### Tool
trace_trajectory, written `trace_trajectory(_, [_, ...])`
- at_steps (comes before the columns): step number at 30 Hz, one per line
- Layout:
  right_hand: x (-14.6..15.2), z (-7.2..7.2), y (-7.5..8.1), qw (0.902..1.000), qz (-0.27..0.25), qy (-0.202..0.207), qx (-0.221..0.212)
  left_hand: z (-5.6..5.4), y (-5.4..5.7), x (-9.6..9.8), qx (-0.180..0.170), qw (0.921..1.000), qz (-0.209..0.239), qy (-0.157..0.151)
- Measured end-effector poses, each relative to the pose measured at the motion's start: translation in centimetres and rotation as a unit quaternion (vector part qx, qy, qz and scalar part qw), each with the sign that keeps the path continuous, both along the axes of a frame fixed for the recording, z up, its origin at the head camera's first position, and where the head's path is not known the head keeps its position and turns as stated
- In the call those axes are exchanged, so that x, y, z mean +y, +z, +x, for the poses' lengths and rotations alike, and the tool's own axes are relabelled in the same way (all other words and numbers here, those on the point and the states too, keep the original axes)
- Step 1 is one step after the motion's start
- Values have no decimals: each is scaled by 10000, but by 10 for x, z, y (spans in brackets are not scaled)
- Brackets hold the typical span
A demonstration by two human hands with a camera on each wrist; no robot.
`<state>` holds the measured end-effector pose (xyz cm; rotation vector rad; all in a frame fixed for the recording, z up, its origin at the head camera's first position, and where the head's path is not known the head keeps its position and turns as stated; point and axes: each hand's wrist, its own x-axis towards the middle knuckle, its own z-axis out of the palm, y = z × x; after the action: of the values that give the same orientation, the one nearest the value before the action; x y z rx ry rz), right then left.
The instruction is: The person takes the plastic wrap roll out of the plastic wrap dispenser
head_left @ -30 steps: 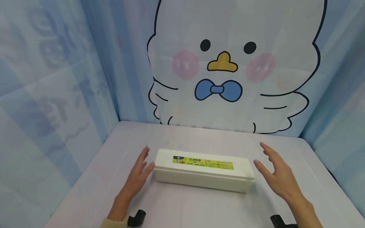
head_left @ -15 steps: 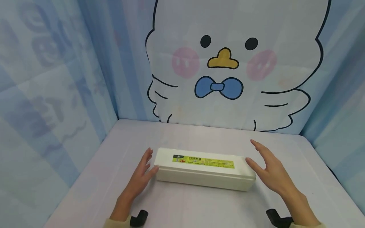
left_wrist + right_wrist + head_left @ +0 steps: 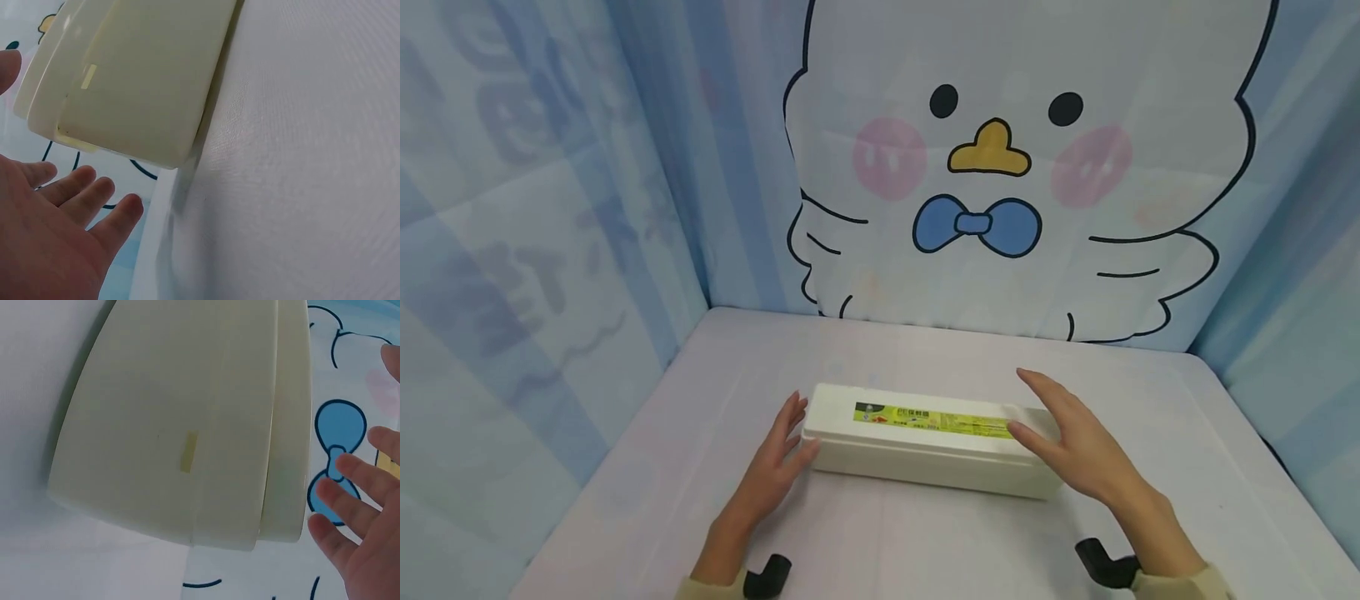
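Note:
A long white lidded box (image 3: 925, 468) with a yellow-green label (image 3: 925, 420) lies lengthwise across the table. Beside its left end is my left hand (image 3: 771, 467), fingers extended and thumb by the front corner. The left wrist view shows a gap between those fingers (image 3: 122, 222) and the box end (image 3: 144, 81). Over the right end of the lid hovers my right hand (image 3: 1082, 450), thumb and fingers spread, hiding part of the label and that end. In the right wrist view its fingers (image 3: 353, 509) stand apart from the box (image 3: 162, 412).
A white cloth covers the table (image 3: 880, 550). Behind it hangs a curtain (image 3: 985, 283) printed with a cartoon bird. Blue-and-white curtains close in the left (image 3: 550, 292) and right sides. Black wrist mounts (image 3: 767, 577) sit at both wrists.
My right hand has moved left, from beside the box's right end to over its lid. The left hand has shifted only slightly. The box stays in place on the table.

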<state>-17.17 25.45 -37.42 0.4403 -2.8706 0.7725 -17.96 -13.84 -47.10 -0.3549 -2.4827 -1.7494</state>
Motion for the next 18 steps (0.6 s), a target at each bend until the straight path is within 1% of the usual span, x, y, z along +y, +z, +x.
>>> trace_trajectory(4, [-5,-3,0,9999,65,141,57,0,0,2,78,9999,3,-75])
trace_trajectory(7, [-7,-4,1,9998,73,167,109,0,1,4,159,9997,40,-161])
trace_trajectory(10, [-9,-5,0,9997,69,195,135,1,1,5,218,9996,-25,-171])
trace_trajectory(12, [-11,-6,-1,9996,76,228,148,1,1,5,222,9996,-71,-148])
trace_trajectory(18, [-18,-8,-4,9987,180,389,271,2,-2,5,91,9997,-182,-113])
